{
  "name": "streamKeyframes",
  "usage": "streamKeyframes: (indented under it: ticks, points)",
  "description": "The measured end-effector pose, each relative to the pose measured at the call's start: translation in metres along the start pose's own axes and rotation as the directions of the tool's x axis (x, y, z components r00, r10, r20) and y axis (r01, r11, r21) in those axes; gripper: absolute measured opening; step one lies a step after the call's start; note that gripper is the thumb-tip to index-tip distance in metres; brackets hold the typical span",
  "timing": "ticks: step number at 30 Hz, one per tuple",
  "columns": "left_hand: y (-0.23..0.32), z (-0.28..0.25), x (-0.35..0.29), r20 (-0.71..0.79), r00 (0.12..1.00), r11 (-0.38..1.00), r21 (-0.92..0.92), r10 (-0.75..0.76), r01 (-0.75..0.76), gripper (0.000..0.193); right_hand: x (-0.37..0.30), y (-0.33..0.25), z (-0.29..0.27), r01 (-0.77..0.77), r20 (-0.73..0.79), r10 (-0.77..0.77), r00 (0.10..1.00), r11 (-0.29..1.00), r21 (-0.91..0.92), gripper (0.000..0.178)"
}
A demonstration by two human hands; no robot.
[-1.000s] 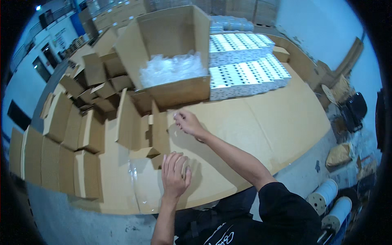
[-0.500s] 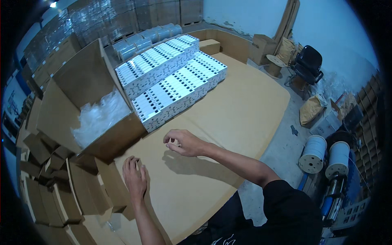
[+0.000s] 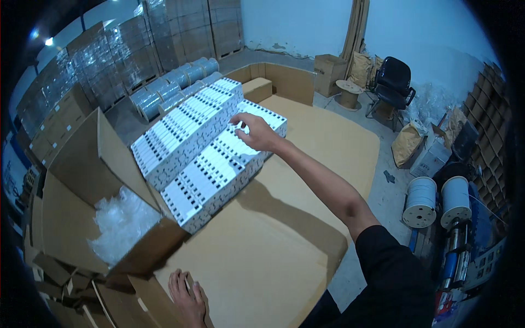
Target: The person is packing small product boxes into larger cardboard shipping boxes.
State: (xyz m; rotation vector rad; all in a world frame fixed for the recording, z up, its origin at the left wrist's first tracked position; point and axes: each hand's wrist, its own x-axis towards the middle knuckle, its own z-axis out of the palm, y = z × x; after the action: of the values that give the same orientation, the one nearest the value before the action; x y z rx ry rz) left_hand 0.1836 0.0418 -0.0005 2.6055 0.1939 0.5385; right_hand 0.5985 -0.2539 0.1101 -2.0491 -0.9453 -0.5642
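Observation:
My right hand (image 3: 255,132) hovers over the nearer row of slim white boxes (image 3: 210,167), close to its far end. Its fingers are loosely curled, with thumb and fingertips apart and nothing visible between them. Behind that row rises a taller row of the same white boxes (image 3: 188,123) with dark square marks along their tops. My left hand (image 3: 187,295) lies at the table's near left edge, fingers stretched out and holding nothing. It is beside an open brown cardboard box (image 3: 150,298).
A large open carton (image 3: 145,246) with clear plastic bags (image 3: 124,224) stands left of the white boxes. Brown cardboard covers the table (image 3: 322,147). A low cardboard wall (image 3: 290,82) edges its far end. Cable spools (image 3: 420,202) and a black chair (image 3: 392,82) stand on the right.
My right hand has moved forward from over the bare cardboard to above the white boxes. The view has shifted, and my left hand appears lower in it, still by the table's left edge.

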Motion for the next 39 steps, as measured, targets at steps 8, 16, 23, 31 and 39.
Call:
streamKeyframes:
  ticks: [8, 16, 23, 31, 39]
  points:
    - [0.008, -0.003, 0.005, 0.005, 1.000, 0.989, 0.145, 0.018, -0.019, 0.030, 0.119, 0.131, 0.004, -0.284, -0.072, 0.276, 0.958, 0.901, -0.327, 0.058]
    - [0.015, 0.003, 0.013, -0.044, 0.999, 0.990, 0.144, 0.001, 0.006, 0.030, 0.141, 0.183, 0.023, -0.463, -0.032, 0.496, 0.868, 0.784, -0.413, 0.065]
    - [0.025, -0.001, 0.021, 0.003, 0.999, 0.982, 0.187, -0.036, 0.035, 0.030, 0.131, 0.205, 0.035, -0.413, -0.173, 0.383, 0.907, 0.887, -0.204, 0.049]
    - [0.027, -0.003, 0.017, 0.026, 0.999, 0.987, 0.154, 0.032, -0.035, 0.027, 0.113, 0.212, 0.014, -0.297, -0.161, 0.260, 0.952, 0.914, -0.276, 0.034]
    - [0.002, 0.017, 0.007, -0.095, 0.993, 0.995, 0.060, -0.071, 0.077, 0.032, 0.062, 0.122, -0.025, -0.273, -0.238, 0.212, 0.948, 0.926, -0.260, 0.025]
